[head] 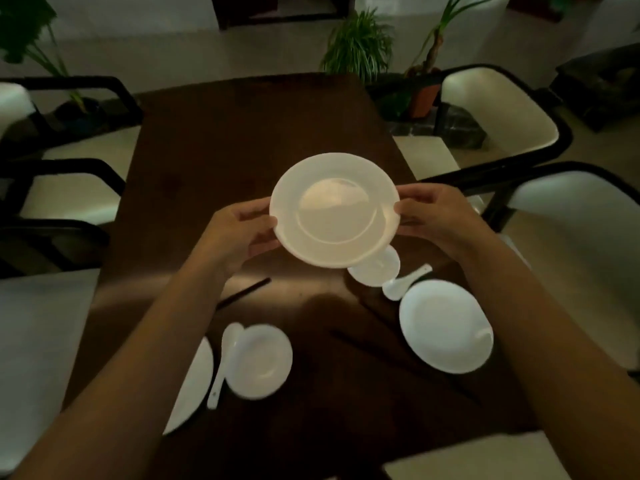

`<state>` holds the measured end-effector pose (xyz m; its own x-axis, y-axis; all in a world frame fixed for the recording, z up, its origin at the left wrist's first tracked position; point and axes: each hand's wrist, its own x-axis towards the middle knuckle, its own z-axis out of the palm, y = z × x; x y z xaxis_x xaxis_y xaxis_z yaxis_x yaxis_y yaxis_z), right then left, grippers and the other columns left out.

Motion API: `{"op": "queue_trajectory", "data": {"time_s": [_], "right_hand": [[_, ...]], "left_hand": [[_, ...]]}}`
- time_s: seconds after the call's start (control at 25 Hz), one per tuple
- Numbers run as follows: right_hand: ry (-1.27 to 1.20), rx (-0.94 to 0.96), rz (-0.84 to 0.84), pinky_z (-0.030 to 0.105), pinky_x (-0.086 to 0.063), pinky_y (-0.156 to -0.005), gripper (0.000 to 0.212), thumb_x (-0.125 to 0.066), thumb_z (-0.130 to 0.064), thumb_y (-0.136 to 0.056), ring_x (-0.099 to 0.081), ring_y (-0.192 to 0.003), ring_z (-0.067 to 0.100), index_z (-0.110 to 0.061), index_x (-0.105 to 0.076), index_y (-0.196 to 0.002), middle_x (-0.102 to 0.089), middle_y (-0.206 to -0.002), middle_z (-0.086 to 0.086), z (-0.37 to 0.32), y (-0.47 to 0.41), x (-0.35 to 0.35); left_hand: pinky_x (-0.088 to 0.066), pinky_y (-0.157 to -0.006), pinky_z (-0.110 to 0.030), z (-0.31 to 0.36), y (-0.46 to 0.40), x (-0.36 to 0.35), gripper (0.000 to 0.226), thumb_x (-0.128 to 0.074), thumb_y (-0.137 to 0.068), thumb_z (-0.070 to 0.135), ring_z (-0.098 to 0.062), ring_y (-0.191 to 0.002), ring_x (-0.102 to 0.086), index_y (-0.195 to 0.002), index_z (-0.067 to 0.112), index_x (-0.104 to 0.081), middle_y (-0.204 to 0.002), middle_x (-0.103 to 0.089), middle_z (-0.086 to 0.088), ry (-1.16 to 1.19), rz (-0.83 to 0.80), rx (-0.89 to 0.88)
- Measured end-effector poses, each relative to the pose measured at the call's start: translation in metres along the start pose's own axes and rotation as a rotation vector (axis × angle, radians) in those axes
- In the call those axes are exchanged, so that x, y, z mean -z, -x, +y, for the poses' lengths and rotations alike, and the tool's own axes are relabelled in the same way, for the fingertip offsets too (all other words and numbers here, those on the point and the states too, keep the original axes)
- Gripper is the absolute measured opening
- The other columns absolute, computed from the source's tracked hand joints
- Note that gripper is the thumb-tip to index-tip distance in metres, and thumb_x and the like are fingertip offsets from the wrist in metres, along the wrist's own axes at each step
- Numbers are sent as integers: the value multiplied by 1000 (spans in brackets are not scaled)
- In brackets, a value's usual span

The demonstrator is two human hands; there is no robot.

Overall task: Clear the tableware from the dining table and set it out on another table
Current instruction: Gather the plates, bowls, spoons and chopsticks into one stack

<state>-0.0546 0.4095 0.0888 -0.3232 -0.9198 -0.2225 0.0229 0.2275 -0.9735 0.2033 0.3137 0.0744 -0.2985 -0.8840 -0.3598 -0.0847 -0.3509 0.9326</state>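
Observation:
I hold a white plate (334,209) above the dark wooden dining table (249,133). My left hand (239,230) grips its left rim and my right hand (433,216) grips its right rim. Below it on the table lie a small white bowl (375,270), partly hidden by the plate, and a white spoon (403,284). A second white plate (445,325) sits at the right. Nearer me stand another small bowl (259,362), a spoon (223,365) beside it, and a plate (192,382) half hidden by my left forearm. Dark chopsticks (242,292) lie on the wood.
Chairs with pale seats and dark frames flank the table, two on the left (69,199) and two on the right (502,112). Potted plants (360,46) stand beyond the far end. More dark chopsticks (398,362) lie between the near settings.

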Motion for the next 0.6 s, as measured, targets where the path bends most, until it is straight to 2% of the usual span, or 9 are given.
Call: {"op": "queue_trajectory", "data": {"time_s": [0.08, 0.24, 0.32, 0.48, 0.6], "right_hand": [[6, -23, 8, 23, -57, -57, 24, -59, 1, -84, -71, -69, 12, -17, -66, -98, -72, -82, 2, 21, 38, -6], [20, -153, 82, 28, -58, -61, 28, -60, 2, -83, -69, -75, 18, -13, -65, -106, -69, -86, 8, 83, 94, -11], [1, -252, 113, 32, -60, -64, 25, -59, 3, -83, -70, -76, 18, -15, -67, -100, -70, -84, 6, 122, 119, -12], [-41, -412, 91, 26, -59, -57, 28, -54, 5, -85, -72, -68, 14, -19, -68, -89, -75, -74, -1, 187, 157, -14], [11, -489, 67, 25, -58, -57, 30, -53, 5, -85, -70, -71, 18, -20, -69, -85, -73, -80, 5, 215, 167, -15]], "left_hand": [[-59, -70, -32, -28, 33, 7, 32, -61, -84, 4, -16, -91, -69, -110, 23, -65, -105, -69, 1, 3, -2, 21], [-57, -61, -26, -94, 85, 6, 40, -58, -85, 1, -16, -82, -68, -116, 26, -62, -91, -70, 0, -13, 20, 56], [-57, -57, -21, -134, 105, 3, 40, -58, -86, 0, -17, -80, -67, -118, 24, -61, -86, -69, -4, -35, 37, 101], [-58, -59, -22, -205, 140, 0, 38, -56, -85, -4, -17, -82, -66, -119, 14, -62, -79, -66, -6, 2, 77, 211], [-57, -60, -21, -242, 160, -6, 39, -54, -86, -5, -14, -83, -66, -119, 14, -62, -83, -67, -9, 35, 118, 294]]}}
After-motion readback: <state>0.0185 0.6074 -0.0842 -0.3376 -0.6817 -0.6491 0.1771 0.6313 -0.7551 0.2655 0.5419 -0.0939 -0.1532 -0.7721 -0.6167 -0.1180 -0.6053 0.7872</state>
